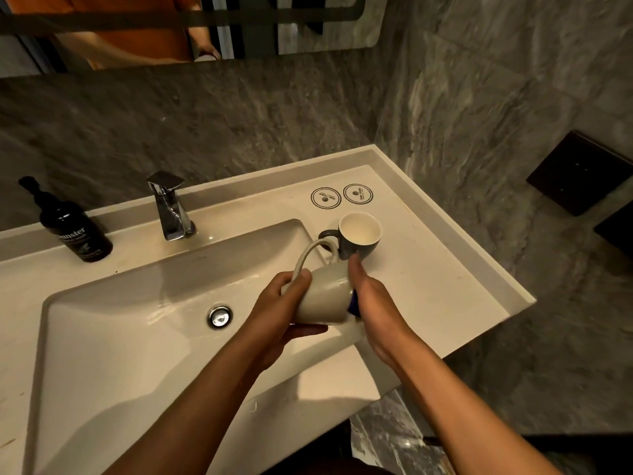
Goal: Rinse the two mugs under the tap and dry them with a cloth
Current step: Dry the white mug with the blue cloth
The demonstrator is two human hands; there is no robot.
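Two mugs are in view: the pale mug (323,296) lies on its side between my hands over the right edge of the sink (137,337), handle pointing up and away from me, and the dark mug (358,236) stands upright on the counter (445,286) just beyond it, pale inside, handle to the left. My left hand (277,313) grasps the pale mug around its mouth end, thumb underneath and fingers over the top. My right hand (371,303) presses a blue cloth (353,305) against the mug's base; only a sliver of the cloth shows. Beyond the dark mug, two round coasters (342,196) lie side by side. No water runs from the chrome tap (171,207) behind the basin, and a black pump bottle (73,228) stands well to its left.
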